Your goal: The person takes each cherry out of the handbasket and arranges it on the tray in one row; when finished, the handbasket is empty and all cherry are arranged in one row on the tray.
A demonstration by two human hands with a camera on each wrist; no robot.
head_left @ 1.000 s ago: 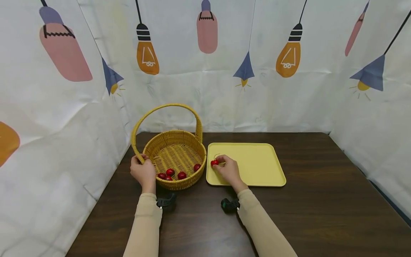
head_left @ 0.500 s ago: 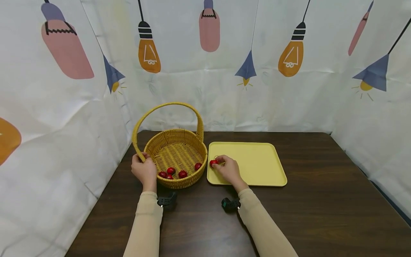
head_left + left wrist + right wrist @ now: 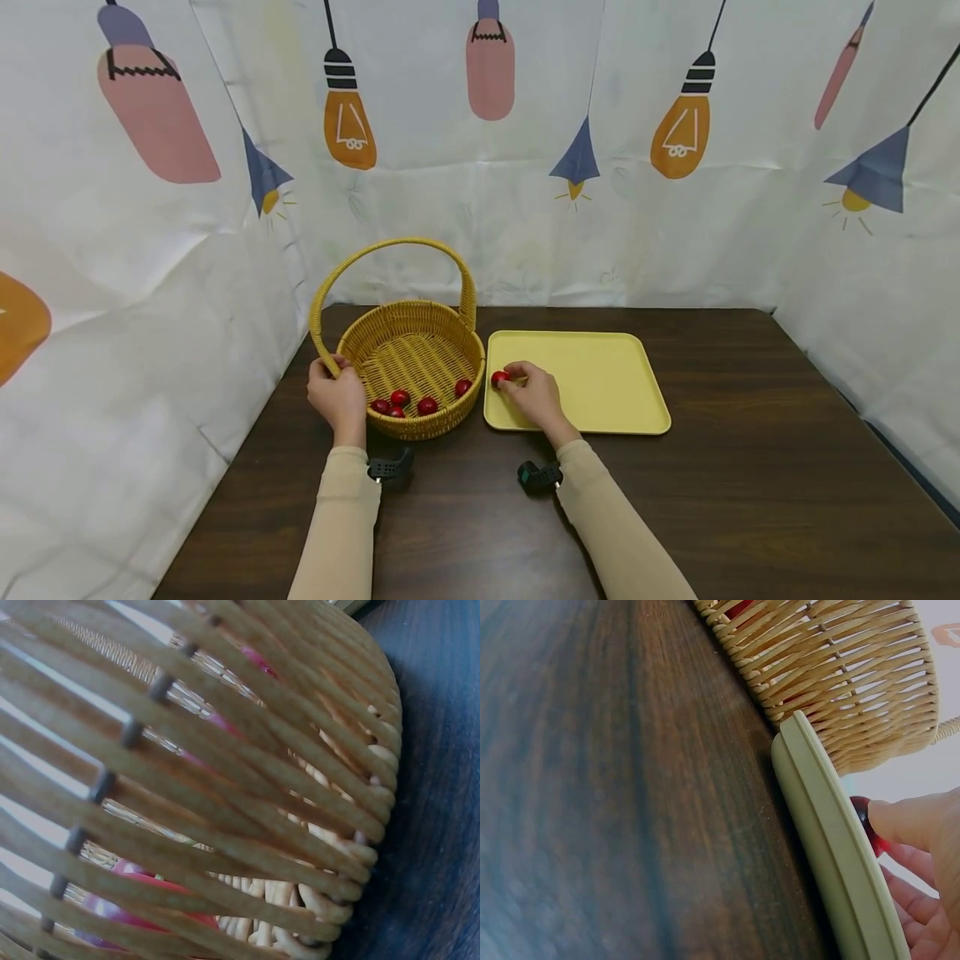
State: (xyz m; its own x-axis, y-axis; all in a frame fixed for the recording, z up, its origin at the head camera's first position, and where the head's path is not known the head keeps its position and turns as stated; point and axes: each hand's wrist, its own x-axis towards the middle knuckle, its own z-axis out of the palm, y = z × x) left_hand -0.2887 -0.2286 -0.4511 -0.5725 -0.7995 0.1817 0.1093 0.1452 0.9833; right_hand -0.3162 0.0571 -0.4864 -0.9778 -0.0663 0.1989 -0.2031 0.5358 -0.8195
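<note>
At the left, my left hand (image 3: 337, 400) holds the lower end of the handle of a round yellow wicker basket (image 3: 416, 429). Several dark red cherries (image 3: 427, 406) lie inside along the basket's near side; in the left wrist view, red fruit (image 3: 161, 900) shows through the weave. Over the left part of a flat yellow tray (image 3: 592, 383), my right hand (image 3: 531, 396) pinches one red cherry (image 3: 499, 379) between thumb and fingers. The right wrist view shows that cherry (image 3: 864, 817) just above the tray rim (image 3: 832, 832), partly covered by the thumb.
Basket and tray stand side by side, with a narrow gap, on a dark wooden table (image 3: 465, 517). The tall handle (image 3: 405, 242) arches over the basket. A white printed cloth (image 3: 480, 208) hangs behind the table and along its sides.
Both hands stay in nearly the same places. The cherry at the right hand has shifted and turned slightly, and its stem, seen standing up earlier, no longer shows. The head view has shifted a little.
</note>
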